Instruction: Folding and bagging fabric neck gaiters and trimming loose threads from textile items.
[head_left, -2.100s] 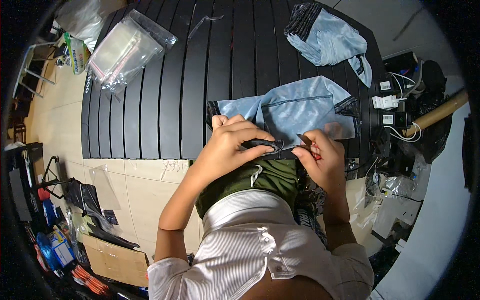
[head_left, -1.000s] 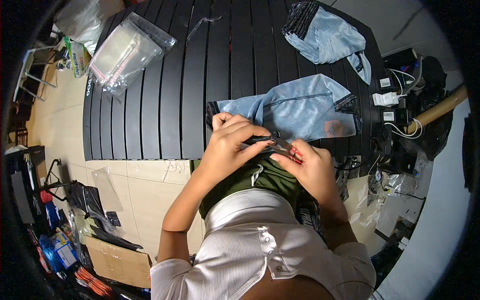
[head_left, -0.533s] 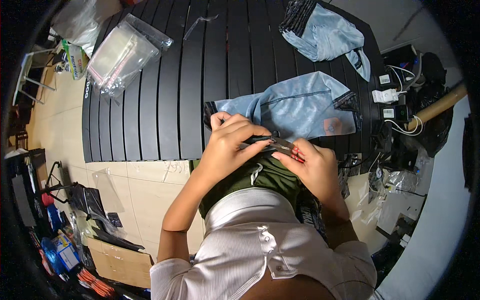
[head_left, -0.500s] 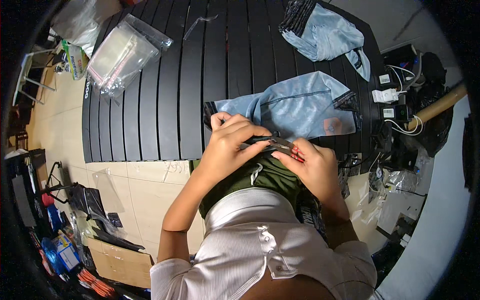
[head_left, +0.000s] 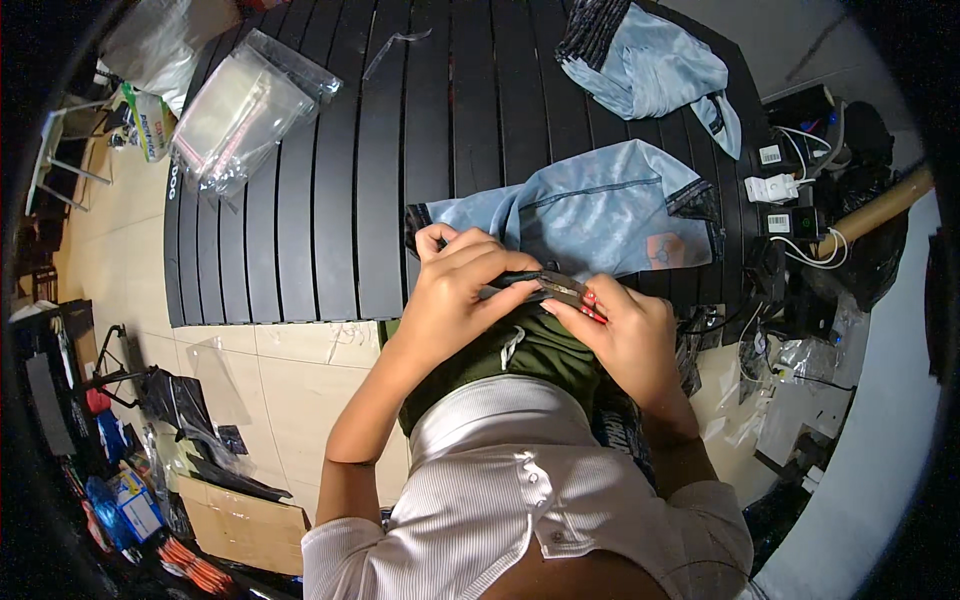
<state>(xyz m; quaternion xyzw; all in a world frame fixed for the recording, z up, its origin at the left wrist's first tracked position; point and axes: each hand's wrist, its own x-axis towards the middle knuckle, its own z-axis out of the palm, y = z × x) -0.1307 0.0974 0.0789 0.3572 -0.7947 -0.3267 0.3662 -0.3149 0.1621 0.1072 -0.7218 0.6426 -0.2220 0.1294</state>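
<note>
The left hand point(head_left: 458, 282) pinches dark cloth point(head_left: 515, 278), apparently the edge of the blue garment point(head_left: 600, 205) spread beyond its fingers; the right hand point(head_left: 632, 328) grips red-handled snips point(head_left: 568, 291). With blades beside the left fingertips, a slip could nick finger or fabric.

First garment point(head_left: 590, 205): light blue, mottled with paler areas; dark seam point(head_left: 595, 197); black patterned trim point(head_left: 697, 203); orange-pink patch point(head_left: 664, 250). Second garment point(head_left: 660, 72): pale blue, black streaked trim point(head_left: 590, 35). Snips point(head_left: 565, 289): grey blades, red handles point(head_left: 598, 314). Tabletop point(head_left: 335, 220): black, ruled with parallel gap lines. Plastic bags point(head_left: 240, 115): clear, pink-edged. Shorts point(head_left: 460, 365): olive green, white drawstring point(head_left: 511, 350). Shirt point(head_left: 460, 500): white, finely ribbed. Floor point(head_left: 310, 400): cream, tile grid. Cardboard tube point(head_left: 880, 213): tan.
</note>
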